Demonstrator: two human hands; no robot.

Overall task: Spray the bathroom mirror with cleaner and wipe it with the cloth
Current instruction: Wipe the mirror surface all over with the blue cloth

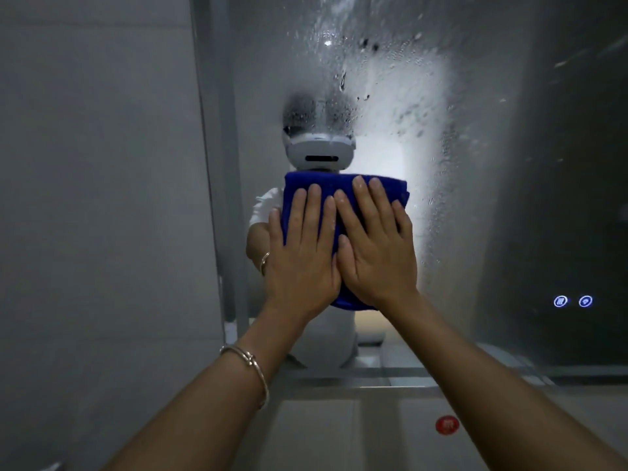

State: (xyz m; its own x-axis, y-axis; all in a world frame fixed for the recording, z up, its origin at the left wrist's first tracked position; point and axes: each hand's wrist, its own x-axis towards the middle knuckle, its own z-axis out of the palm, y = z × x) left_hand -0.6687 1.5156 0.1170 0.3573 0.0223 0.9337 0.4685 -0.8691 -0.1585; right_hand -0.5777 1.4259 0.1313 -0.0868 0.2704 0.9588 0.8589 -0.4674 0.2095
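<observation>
Middle of the blue cloth (316, 181) hidden under the left hand (300, 256) and right hand (377, 253), reflected face behind cloth and headset, mirror (475, 164) cut off at top and right edges, red sticker (447, 424) print unreadable, two lit icons (573, 301) too small to tell

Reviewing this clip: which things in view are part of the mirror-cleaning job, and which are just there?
Part of the job:
- mirror, wet with spray droplets
- blue cloth, pressed flat against the glass
- left hand and right hand, both flat on the cloth

Just there:
- two lit touch icons on the mirror
- red round sticker below
- bracelet on the left wrist

No spray bottle is in view.
</observation>
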